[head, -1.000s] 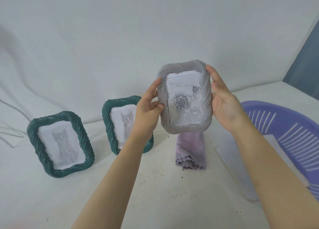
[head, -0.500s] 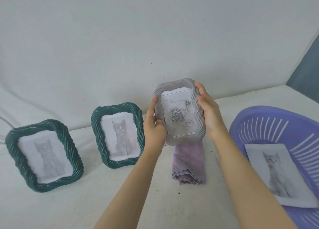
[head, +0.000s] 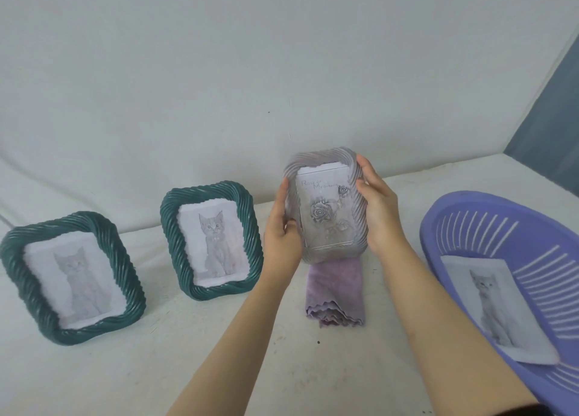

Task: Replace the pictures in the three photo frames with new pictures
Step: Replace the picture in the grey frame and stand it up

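Gripping the grey frame [head: 319, 156] by its two long sides, both hands hold it upright, front facing the camera, approx. mid-table near the back wall. L hand [head: 282, 234] clasps the left rim w/ thumb lying up the front edge, fingers curled behind; R hand [head: 380, 209] clasps the right rim, thumb on the front, fingers wrapped round the back near the top corner. A rose pic [head: 324, 215] w/ printed lettering sits inside it. Frame's lower edge meets the far end of a folded purple cloth [head: 335, 290] on the white table [head: 219, 337]; can't tell if it rests there or hangs just above. Left of it stand 2 more frames, leaning back, each w/ a cat pic: near green frame [head: 250, 227] just beside the L hand, far green frame [head: 18, 277] further left, the two apart. At right, a purple slotted basket [head: 463, 209] holds a loose cat pic [head: 488, 306] lying flat; R forearm runs close beside the basket rim.
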Demonstrator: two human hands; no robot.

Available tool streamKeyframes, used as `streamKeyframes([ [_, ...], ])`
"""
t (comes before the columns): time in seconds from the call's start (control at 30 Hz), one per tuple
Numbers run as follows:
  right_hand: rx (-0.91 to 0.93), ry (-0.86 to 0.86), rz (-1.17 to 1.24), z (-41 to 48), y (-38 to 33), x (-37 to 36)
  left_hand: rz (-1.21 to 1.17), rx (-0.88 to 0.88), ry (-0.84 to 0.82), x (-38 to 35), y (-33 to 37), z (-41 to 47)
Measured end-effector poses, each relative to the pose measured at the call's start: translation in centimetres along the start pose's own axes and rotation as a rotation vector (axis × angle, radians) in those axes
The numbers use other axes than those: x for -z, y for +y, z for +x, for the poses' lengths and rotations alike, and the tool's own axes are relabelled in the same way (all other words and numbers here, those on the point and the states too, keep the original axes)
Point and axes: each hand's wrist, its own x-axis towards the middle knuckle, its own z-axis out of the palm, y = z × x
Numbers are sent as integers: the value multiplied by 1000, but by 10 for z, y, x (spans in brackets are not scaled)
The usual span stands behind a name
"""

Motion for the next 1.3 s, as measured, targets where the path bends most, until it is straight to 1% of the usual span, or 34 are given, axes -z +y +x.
streamKeyframes([
  [0.13, -22, 14, -16, -4, -1, 7, 19, 13, -103, 7, -3, -25],
  [0.23, -45, 18, -17, -8, 0, 11, 130, 26, -119, 13, -5, -50],
  [0.37, -55, 31, -36, -11, -2, 11, 335, 157, -87, 15, -8, -75],
  [0.43, -59, 36, -40, -12, -3, 11, 389, 231, -84, 13, -8, -80],
  [0.53, -71, 38, -47, -11, -4, 11, 375, 324, -63, 10, -1, -80],
  [0.7, -99, 42, -42, -13, -8, 12, 261, 473, -42, 18, 7, -83],
  [0.77, -112, 46, -24, -15, -9, 13, 208, 533, -47, 27, 7, -88],
  [0.87, -126, 49, -8, -20, -11, 13, 207, 585, -74, 45, 7, -98],
  [1.0, -110, 33, -34, -27, -12, 14, 291, 612, -98, 69, 6, -112],
  [1.07, -100, 30, -44, -29, -11, 16, 357, 596, -90, 70, 7, -116],
  [1.2, -93, 36, -53, -32, -11, 18, 564, 483, -97, 55, 8, -116],
  [1.3, -78, 40, -75, -36, -12, 18, 665, 386, -122, 43, 9, -118],
])
